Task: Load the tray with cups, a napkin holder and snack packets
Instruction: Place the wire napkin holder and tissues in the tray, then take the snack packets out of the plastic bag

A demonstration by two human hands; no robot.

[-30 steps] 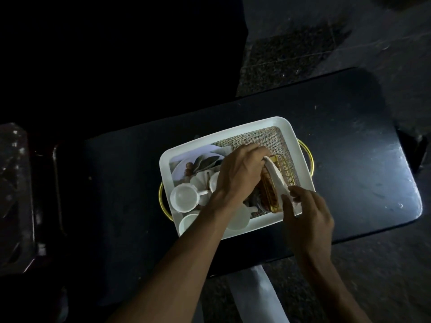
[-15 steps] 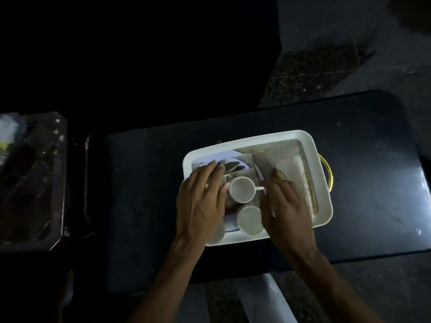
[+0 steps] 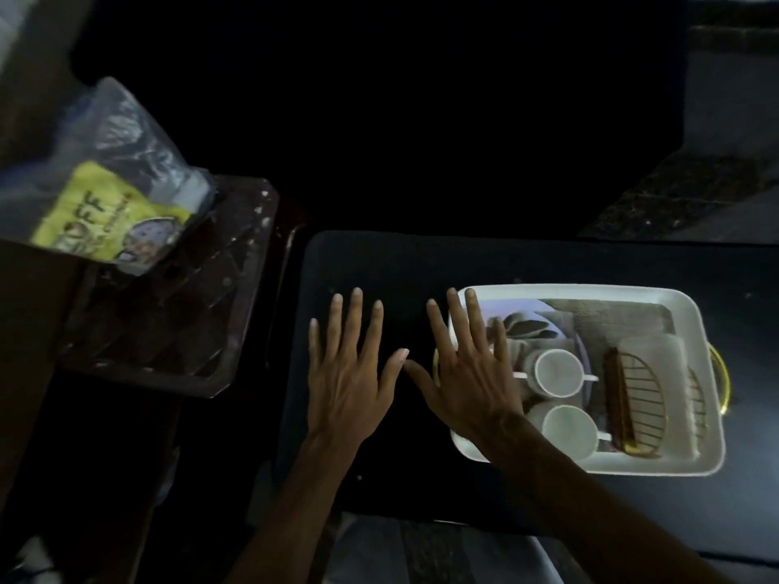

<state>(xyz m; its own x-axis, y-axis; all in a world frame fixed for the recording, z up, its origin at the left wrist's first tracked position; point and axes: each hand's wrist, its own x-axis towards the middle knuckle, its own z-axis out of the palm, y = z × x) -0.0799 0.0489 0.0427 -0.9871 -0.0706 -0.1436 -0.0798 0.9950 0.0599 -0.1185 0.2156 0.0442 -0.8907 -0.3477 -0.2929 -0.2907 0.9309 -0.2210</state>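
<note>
The snack packet (image 3: 114, 204), clear plastic with a yellow label, lies at 10 o'clock on a small brown stand (image 3: 168, 322). Only large letters like "OFF" can be read; the smaller line beside them is blurred. The white tray (image 3: 590, 290) sits at 4 o'clock on the dark surface (image 3: 379, 263), holding two white cups (image 3: 558, 371), a patterned plate (image 3: 527, 318) and the gold wire napkin holder (image 3: 636, 404) with a napkin (image 3: 657, 351). Half a second ago both hands were down among the cups; now they have drawn off toward 9 o'clock. The left hand (image 3: 350, 385) is spread flat above the bare surface, its grip fully slack and holding nothing. The right hand (image 3: 468, 385) is equally splayed and empty, overlapping the tray's 9 o'clock rim, thumbs nearly touching.
</note>
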